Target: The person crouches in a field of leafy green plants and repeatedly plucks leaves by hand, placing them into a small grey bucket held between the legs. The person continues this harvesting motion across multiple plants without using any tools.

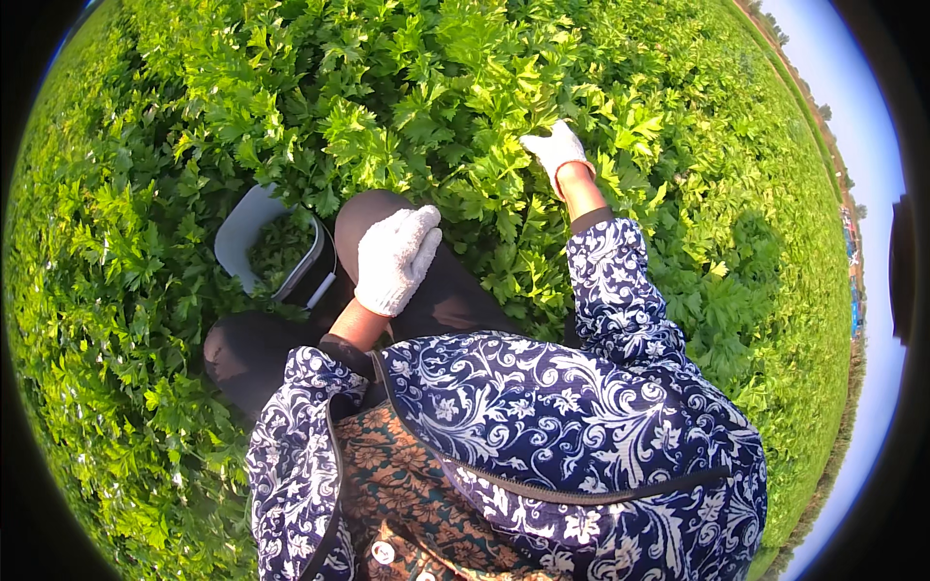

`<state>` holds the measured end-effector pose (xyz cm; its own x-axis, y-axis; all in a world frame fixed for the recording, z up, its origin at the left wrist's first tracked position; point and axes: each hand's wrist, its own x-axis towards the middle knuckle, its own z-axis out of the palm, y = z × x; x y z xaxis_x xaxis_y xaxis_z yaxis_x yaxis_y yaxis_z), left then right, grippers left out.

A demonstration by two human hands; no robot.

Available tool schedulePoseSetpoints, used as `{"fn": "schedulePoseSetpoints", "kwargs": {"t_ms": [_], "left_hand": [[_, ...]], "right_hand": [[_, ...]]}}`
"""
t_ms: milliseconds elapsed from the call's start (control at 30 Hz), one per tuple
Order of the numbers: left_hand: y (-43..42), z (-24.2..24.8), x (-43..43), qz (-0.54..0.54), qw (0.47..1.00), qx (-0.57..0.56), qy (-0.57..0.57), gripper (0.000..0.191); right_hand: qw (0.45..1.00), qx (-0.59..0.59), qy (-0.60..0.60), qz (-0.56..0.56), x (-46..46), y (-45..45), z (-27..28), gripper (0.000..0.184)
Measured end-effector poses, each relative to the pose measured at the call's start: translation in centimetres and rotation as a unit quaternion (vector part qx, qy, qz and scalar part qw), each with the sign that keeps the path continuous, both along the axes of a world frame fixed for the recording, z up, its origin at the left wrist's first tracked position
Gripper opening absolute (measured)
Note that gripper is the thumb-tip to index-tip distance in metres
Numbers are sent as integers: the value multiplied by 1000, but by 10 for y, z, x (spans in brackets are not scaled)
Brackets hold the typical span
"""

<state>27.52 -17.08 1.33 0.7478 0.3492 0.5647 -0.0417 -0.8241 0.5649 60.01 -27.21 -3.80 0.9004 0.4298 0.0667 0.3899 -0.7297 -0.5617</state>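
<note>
My left hand (398, 258), in a white knit glove, rests over my knee with its fingers curled; whether anything is inside it cannot be told. My right hand (558, 151), gloved alike, reaches out into the leafy green plants (501, 152), which look like celery. Its fingertips are partly hidden among the leaves, so its hold is unclear. To the left of my left knee stands a pale plastic bucket (243, 229) with a wire handle and white grip. Green leaves (280, 247) lie inside it.
Dense plants surround me on every side. My dark-trousered legs (450, 290) are bent between the bucket and my right arm. Far off at the right, the field's edge shows trees and some coloured objects (851, 276) under the sky.
</note>
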Motion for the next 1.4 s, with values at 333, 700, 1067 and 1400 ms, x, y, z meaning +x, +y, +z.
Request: {"fn": "schedulePoseSetpoints", "kwargs": {"t_ms": [333,700,1067,1400], "left_hand": [[3,10,-3,4,1000,-13,6,15],[2,1,-10,3,1000,7,-28,18],[10,-4,-4,-9,1000,-4,-20,17],[34,-22,15,-14,1000,2,-24,20]], "right_hand": [[999,9,-39,-29,-45,13,37,54],[988,150,39,12,-91,-43,34,48],[792,481,374,-44,-73,-61,32,18],[868,379,319,-37,-61,-38,43,18]]}}
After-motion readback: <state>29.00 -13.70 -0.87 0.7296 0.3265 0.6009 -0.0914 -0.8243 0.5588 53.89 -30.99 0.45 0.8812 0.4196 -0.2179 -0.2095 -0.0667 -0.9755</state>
